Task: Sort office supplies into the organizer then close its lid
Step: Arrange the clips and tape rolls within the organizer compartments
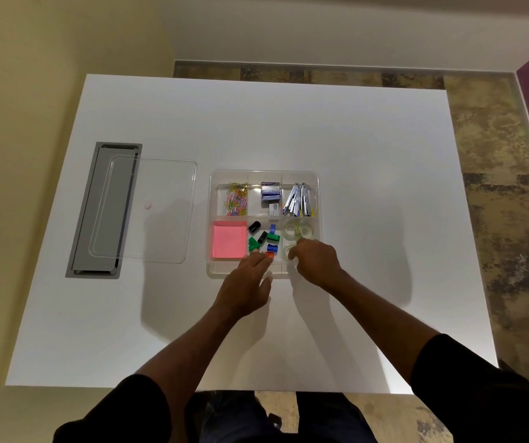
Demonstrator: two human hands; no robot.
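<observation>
A clear six-compartment organizer (316,187) sits mid-table. Its back row holds coloured paper clips (236,199), staple boxes (270,195) and metal staple removers (298,201). The front row holds pink sticky notes (228,239), coloured sharpeners (264,238) and clear tape rolls (296,231). My left hand (245,282) pinches a red sharpener (268,255) at the front of the middle compartment. My right hand (316,262) reaches into the tape compartment, fingers curled over a tape roll (288,251); whether it grips the roll is unclear. The clear lid (148,212) lies to the left.
A grey cable hatch (97,238) is set into the white table (368,139) at the left, partly under the lid. The table's front edge is near my body. Patterned floor lies to the right and beyond.
</observation>
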